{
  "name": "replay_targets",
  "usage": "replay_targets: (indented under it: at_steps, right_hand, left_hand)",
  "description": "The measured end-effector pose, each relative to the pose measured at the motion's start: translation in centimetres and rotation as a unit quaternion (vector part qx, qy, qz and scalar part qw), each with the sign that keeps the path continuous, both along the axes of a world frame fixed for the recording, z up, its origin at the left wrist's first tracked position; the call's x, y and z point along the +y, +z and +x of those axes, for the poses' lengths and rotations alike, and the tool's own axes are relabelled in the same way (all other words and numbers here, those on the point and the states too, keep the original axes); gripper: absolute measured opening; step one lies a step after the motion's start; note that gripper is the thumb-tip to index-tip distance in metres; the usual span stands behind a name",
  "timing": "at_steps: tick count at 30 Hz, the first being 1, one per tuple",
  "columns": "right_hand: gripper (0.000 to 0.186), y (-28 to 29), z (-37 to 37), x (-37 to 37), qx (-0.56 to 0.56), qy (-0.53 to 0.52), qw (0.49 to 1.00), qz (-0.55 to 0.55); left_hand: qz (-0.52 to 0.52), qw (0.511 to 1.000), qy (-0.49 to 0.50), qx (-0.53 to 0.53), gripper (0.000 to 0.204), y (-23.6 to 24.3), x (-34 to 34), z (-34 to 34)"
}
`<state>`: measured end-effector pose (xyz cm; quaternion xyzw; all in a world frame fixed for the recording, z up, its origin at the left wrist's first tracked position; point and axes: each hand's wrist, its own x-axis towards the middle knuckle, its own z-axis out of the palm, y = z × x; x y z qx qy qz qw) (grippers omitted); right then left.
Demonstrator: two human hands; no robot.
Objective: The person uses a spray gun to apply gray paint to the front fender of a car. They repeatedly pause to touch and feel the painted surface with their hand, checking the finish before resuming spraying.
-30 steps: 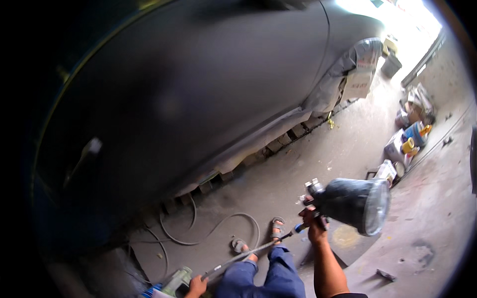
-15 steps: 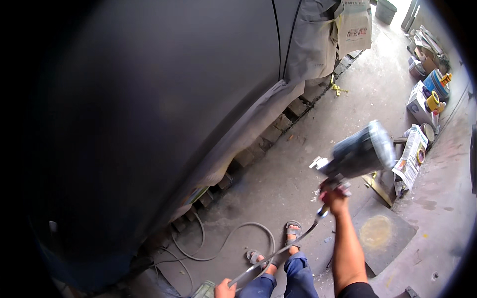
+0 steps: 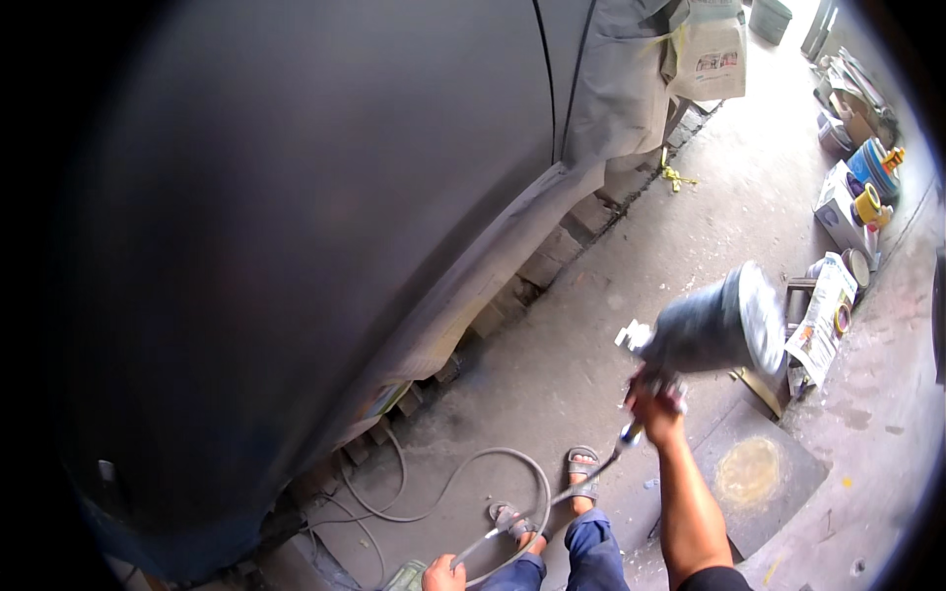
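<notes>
A spray gun point(image 3: 705, 325) with a dark cup and pale lid is held out in front of me. My right hand point(image 3: 657, 404) is wrapped round its handle, and the nozzle points left at a dark grey car panel point(image 3: 394, 128). From the gun's base a grey air hose point(image 3: 581, 483) runs down to my left hand point(image 3: 444, 573) at the lower edge, whose fingers are closed on it. Beyond that hand the hose loops across the floor. Masking paper point(image 3: 512, 231) covers the lower edge of the car and its far end.
Along the right wall stand a blue bucket point(image 3: 869, 163), a white box point(image 3: 841, 209), a yellow tape roll point(image 3: 867, 203) and newspaper point(image 3: 826, 320). A dark board with a tan patch point(image 3: 747, 471) lies on the floor right of my feet. A grey bin point(image 3: 770, 20) stands far off.
The spray gun and my right hand have shifted slightly down, with the gun's cup turned a little. My left hand stays on the hose. The whole view has shifted slightly.
</notes>
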<state>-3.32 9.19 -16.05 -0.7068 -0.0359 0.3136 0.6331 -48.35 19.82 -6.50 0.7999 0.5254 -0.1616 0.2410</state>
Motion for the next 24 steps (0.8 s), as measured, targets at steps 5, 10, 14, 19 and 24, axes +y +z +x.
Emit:
replay_targets:
  at_steps: [5,10,14,19,24]
  right_hand:
    - [0.04,-3.8,-7.6,-6.4,-0.199,0.371,0.887,-0.189]
    - [0.008,-2.1,-3.9,-1.9,-0.271,-0.027,0.96,-0.068]
    - [0.009,-1.5,-5.3,2.6,-0.203,-0.128,0.971,0.013]
    - [0.014,-4.3,-19.3,3.9,-0.196,0.149,0.969,0.029]
    - [0.039,3.0,-33.3,7.3,-0.03,0.342,0.908,0.241]
  left_hand:
    - [-0.021,0.998,0.008,0.06,0.022,0.1,-1.0,-3.2]
    - [-0.066,0.996,-0.001,-0.065,0.024,-1.2,-3.0,-1.4]
    - [-0.083,0.992,0.036,-0.085,0.027,-1.5,-2.8,-2.8]
    - [-0.048,0.996,0.055,-0.042,0.027,-1.8,-1.5,-13.6]
    - [-0.025,0.997,0.056,0.036,0.026,-0.3,-0.5,-22.1]
